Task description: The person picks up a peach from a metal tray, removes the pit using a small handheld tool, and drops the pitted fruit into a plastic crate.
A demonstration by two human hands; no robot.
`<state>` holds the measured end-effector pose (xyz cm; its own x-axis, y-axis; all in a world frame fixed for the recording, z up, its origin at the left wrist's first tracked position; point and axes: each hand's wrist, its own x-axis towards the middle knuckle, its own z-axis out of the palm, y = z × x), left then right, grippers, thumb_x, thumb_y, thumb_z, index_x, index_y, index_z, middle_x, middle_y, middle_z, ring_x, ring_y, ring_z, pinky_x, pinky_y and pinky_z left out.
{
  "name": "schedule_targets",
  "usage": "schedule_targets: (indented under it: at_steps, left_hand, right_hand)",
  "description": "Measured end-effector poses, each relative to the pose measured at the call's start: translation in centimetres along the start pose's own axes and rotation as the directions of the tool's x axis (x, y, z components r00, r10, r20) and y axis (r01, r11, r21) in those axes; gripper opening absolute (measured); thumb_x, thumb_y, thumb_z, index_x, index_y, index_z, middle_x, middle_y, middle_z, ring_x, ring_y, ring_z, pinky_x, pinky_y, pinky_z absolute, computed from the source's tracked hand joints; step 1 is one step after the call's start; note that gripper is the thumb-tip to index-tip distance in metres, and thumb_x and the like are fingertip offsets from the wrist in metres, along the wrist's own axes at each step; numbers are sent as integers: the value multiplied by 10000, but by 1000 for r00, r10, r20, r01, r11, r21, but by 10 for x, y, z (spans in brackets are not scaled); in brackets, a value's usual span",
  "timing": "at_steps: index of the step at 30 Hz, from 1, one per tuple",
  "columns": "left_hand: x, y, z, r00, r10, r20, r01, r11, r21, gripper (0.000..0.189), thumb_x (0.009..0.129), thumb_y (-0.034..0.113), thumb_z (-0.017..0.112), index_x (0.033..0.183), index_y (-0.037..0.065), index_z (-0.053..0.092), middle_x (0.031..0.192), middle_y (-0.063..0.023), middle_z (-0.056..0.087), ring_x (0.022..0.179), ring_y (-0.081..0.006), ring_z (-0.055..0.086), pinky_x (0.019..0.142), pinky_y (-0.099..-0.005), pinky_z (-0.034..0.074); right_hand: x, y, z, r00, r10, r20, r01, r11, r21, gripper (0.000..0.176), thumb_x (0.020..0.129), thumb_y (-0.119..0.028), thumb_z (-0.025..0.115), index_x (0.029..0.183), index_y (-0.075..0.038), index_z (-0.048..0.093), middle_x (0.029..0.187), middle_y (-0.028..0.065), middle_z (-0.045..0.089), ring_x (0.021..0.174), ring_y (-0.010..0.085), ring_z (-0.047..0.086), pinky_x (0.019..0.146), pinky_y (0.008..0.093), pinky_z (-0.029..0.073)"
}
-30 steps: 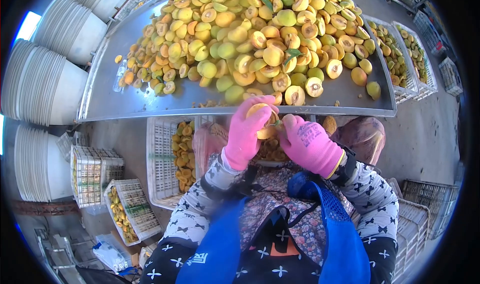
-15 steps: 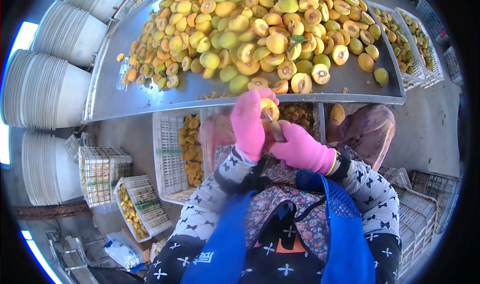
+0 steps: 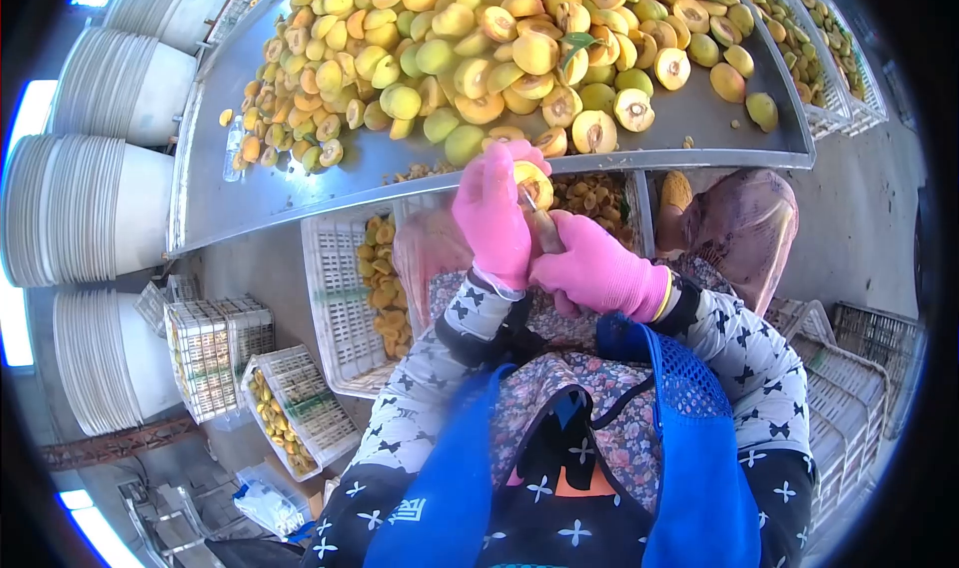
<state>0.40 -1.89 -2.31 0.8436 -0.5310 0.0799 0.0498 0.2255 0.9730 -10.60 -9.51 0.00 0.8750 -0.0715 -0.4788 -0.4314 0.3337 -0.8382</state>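
My left hand (image 3: pixel 493 214), in a pink glove, holds a yellow peach half (image 3: pixel 535 181) with its cut face turned toward my right hand. In my right hand (image 3: pixel 605 268), also gloved in pink, is a pitting tool with a pale handle (image 3: pixel 546 230). The thin metal tip of the tool touches the cut face of the half. Both hands are just in front of the metal table's near edge (image 3: pixel 639 161). Beyond them lies a large heap of halved peaches (image 3: pixel 440 58), many with stones still in them.
Below the table, a white crate (image 3: pixel 345 313) holds peach pieces, with darker scraps (image 3: pixel 594 198) beside it. Stacked white tubs (image 3: pixel 100 208) stand at left, near tilted crates (image 3: pixel 300 408). A plastic bottle (image 3: pixel 235 148) lies on the table. More crates (image 3: pixel 839 408) are at right.
The view has shifted slightly, so the table and heap sit higher. Both hands keep their hold on the peach half and the tool, the tip still at the cut face.
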Motion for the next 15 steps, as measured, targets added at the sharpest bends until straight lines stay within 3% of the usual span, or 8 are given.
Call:
schedule_targets:
  at_steps: [2,3,5,8,10,11,13,15]
  left_hand:
    - [-3,12,6,992,-112,-56,104,986,-129,386,1048,344,492,1036,-22,614,907,-108,663,821,-194,651,703,-303,543]
    - [-4,15,9,983,-166,-79,148,969,-196,361,1047,325,498,1040,-20,603,917,-106,656,823,-193,640,713,-312,538]
    - [-6,10,6,985,-164,-55,151,969,-194,368,1042,334,507,1065,-22,598,931,-117,655,838,-206,647,693,-325,556]
    - [-4,9,-1,990,-136,-46,128,982,-140,374,1037,338,515,1053,-24,606,932,-127,664,827,-213,653,678,-326,568]
    - [-4,8,-2,988,-153,8,153,984,-88,402,1038,356,506,1045,-30,615,926,-139,677,799,-224,666,665,-329,573]
    - [-4,9,-4,982,-180,54,183,981,-59,429,1040,375,496,1049,-36,620,923,-150,685,781,-235,678,655,-333,577]
    - [-1,10,-2,972,-208,112,214,975,-52,489,1048,409,460,1042,-52,623,881,-178,698,699,-248,681,622,-334,570]
    - [7,15,-7,926,-211,314,254,962,-103,443,1034,357,500,996,-60,642,885,-169,692,736,-229,665,644,-327,554]
  right_hand:
    - [1,1,1,998,-54,-42,51,997,-57,302,827,-103,637,1033,34,464,697,93,578,502,196,607,436,346,463]
    - [6,10,-2,963,-254,-94,217,930,-295,310,826,-107,637,1045,34,467,695,92,582,501,198,608,436,347,462]
    - [22,41,-6,788,-615,-36,411,568,-713,329,824,-114,636,1067,34,472,691,90,590,499,200,609,436,350,459]
    - [32,54,-3,736,-673,-68,435,548,-714,325,824,-129,633,1077,23,498,665,80,589,496,200,605,444,345,459]
    - [12,19,1,972,-229,-52,202,926,-318,259,828,-130,629,1022,13,533,645,66,580,489,187,594,445,329,452]
    - [4,6,3,999,8,45,-3,995,-102,228,830,-130,627,995,8,551,635,59,575,486,180,588,445,320,448]
    - [2,7,0,989,-1,150,-10,997,73,154,830,-111,620,923,2,571,626,50,567,479,166,576,442,302,434]
    - [-4,9,-6,969,-54,241,-5,972,235,84,827,-93,625,835,-19,586,626,35,558,460,142,544,436,271,405]
